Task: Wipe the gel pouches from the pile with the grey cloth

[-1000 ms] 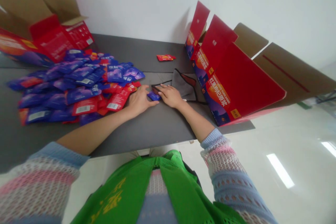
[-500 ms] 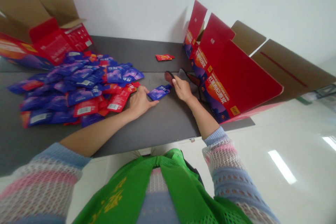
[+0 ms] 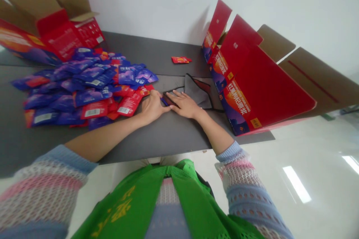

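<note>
A purple sachet shows only as a narrow edge between my two hands; the rest is covered. My left hand has its fingers curled at that edge, with the thumb reaching toward my right hand. Flat, with its fingers stretched out, my right hand presses on the brown mesh part of a grey and brown mesh pouch with black edging. That part of the pouch lies over the sachet. Left of my left hand is a heap of purple and red sachets.
One red sachet lies farther back on the grey table. Red printed cartons with raised flaps stand along the right side. Another open carton stands at the back left, and a white wall rises behind.
My right hand has gone from gripping the pouch's edge to lying flat on it. The pouch now covers most of the purple sachet, which was in plain view before.
</note>
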`<control>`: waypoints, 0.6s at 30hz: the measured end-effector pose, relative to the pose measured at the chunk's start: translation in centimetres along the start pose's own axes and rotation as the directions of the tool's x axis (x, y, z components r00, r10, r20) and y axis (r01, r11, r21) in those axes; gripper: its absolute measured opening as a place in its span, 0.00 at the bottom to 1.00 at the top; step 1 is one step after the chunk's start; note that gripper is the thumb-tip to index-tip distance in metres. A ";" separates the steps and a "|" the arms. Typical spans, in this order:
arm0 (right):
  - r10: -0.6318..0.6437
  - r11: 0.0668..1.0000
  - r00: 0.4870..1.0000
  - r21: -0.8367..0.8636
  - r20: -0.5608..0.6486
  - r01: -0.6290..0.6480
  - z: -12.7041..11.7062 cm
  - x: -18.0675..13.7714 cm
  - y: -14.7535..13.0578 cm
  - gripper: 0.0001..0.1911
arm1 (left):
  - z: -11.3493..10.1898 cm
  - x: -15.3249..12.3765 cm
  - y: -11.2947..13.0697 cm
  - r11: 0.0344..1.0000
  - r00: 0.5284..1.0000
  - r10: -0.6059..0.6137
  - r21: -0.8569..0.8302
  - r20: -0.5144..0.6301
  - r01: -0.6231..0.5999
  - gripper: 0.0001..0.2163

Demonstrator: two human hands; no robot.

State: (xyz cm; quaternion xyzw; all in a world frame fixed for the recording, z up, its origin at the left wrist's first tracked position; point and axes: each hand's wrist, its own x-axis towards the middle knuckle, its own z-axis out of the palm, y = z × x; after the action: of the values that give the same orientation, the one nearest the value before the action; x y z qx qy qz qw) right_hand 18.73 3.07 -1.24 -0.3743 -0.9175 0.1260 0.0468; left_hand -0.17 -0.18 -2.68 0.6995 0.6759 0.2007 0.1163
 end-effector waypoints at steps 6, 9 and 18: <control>0.291 0.956 0.955 -0.018 -0.053 -0.292 -0.1 0.0 4.2 0.31 | 0.3 -0.1 -0.2 1.000 1.000 0.023 0.020 -0.010 -0.023 0.31; 0.370 0.926 0.918 -0.029 -0.140 -0.378 -0.3 -0.3 5.2 0.28 | 0.0 -0.1 -0.1 0.999 1.000 0.025 0.038 -0.001 -0.025 0.30; 0.226 0.973 0.943 0.111 -0.246 -0.204 -0.9 -1.0 3.0 0.28 | -0.2 -0.3 0.4 1.000 1.000 0.004 0.029 -0.015 -0.004 0.31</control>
State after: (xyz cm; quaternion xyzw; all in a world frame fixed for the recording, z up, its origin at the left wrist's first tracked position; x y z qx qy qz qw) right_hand 21.66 4.60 -1.15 -0.4831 -0.8512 0.1191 0.1668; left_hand 0.07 -0.55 -2.32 0.7008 0.6783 0.1967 0.1007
